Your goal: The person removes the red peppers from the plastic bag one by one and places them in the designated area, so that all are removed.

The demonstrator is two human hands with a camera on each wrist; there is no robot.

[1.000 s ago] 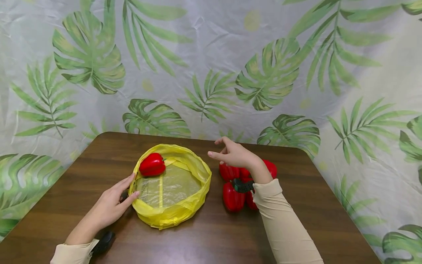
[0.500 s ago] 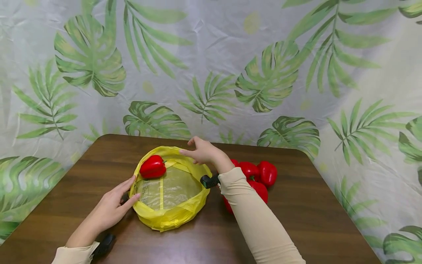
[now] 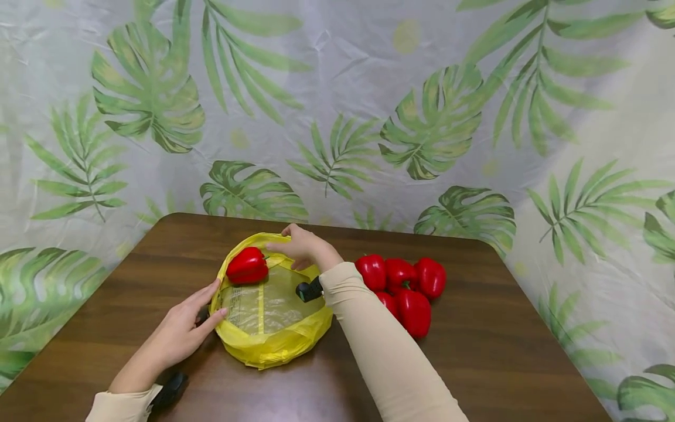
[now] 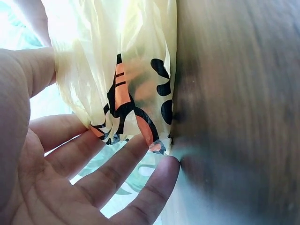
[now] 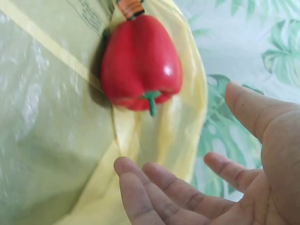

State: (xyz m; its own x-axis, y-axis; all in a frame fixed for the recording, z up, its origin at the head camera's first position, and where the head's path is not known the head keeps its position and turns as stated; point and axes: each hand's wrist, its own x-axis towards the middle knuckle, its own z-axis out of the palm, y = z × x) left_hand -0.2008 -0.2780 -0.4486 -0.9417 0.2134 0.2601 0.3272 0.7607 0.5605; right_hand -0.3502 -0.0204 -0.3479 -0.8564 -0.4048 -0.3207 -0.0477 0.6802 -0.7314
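Left hand [image 3: 176, 334], lower left, fingers spread flat against yellow bag [image 3: 274, 343] | bag at counter [image 3: 501, 351] centre: thin, soft, slippery, best pinched at rolled rim | right hand [image 3: 303, 246] spread, empty, beside red pepper [image 3: 246, 265] inside bag | loose peppers [image 3: 403, 284] right.

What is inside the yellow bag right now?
One red pepper lies inside the yellow bag at its far left, stem toward the right hand. The forearm covers the bag's right part, so anything there cannot be seen.
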